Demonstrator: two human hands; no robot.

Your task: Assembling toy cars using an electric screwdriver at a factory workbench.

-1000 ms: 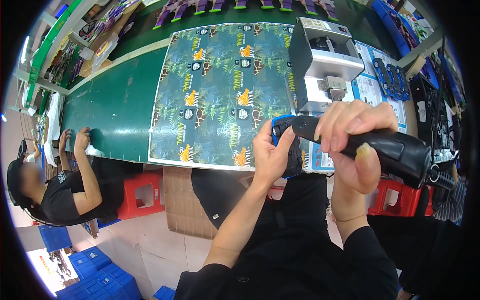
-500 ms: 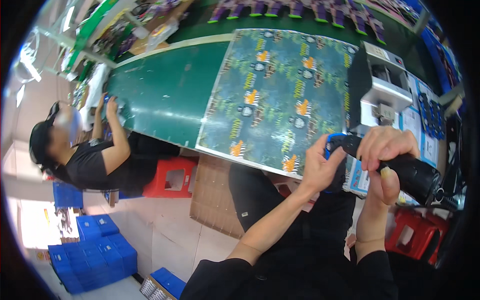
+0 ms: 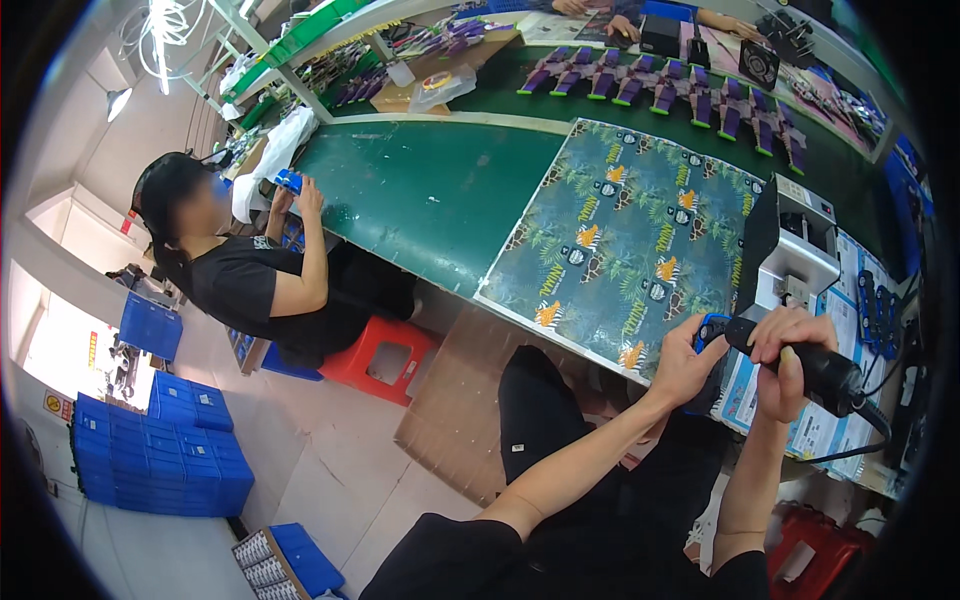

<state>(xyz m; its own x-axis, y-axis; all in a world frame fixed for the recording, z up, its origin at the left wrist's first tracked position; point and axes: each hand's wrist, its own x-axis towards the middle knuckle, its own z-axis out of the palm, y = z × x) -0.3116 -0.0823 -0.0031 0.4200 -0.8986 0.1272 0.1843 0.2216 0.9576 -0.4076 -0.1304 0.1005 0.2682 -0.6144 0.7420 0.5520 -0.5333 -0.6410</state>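
Both of my hands are over the near right edge of the bench. My right hand [image 3: 790, 348] is wrapped round a black electric screwdriver [image 3: 832, 382], whose cord leaves its thick rear end. The tool lies slanted, its narrow front end pointing left toward my other hand. My left hand [image 3: 682, 366] grips a small blue and black part [image 3: 712, 324] at that front end. Fingers cover most of the part, so its full shape and whether the tool's tip touches it cannot be made out. Beneath and left of my hands spreads a patterned jungle-print sheet [image 3: 625, 250].
A grey-white bench machine [image 3: 800, 250] stands right of the sheet, with several blue parts [image 3: 878, 315] beyond it. Purple-and-green pieces [image 3: 660, 88] line the far belt. At left, a co-worker [image 3: 260, 270] sits on a red stool [image 3: 375, 360]. Blue boxes [image 3: 160, 455] are stacked on the floor.
The view has tilted and shifted, so the bench and co-worker appear lower and further right. My hands keep their holds on the part and the screwdriver. The co-worker's hands now show a blue item more plainly.
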